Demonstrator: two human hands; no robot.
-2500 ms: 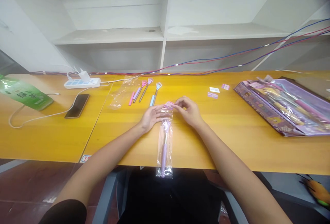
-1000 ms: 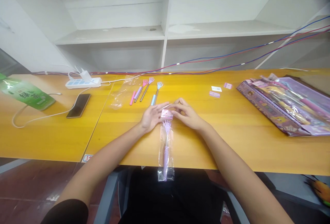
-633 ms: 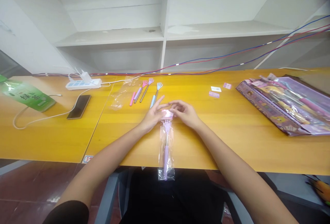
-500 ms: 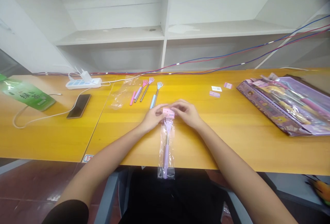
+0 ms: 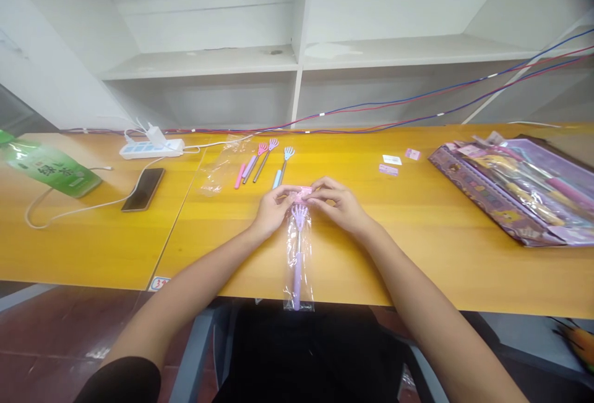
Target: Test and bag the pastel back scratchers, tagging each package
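The left hand and right hand pinch the pink card atop a clear bag with a purple back scratcher inside.

Bright, slightly blurred, dark upper-right corner

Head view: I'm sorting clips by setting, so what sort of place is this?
Probably an office-like workroom, though the view is too narrow to be sure. A long wood-toned desk runs across it, with white shelving behind and a power strip on top.
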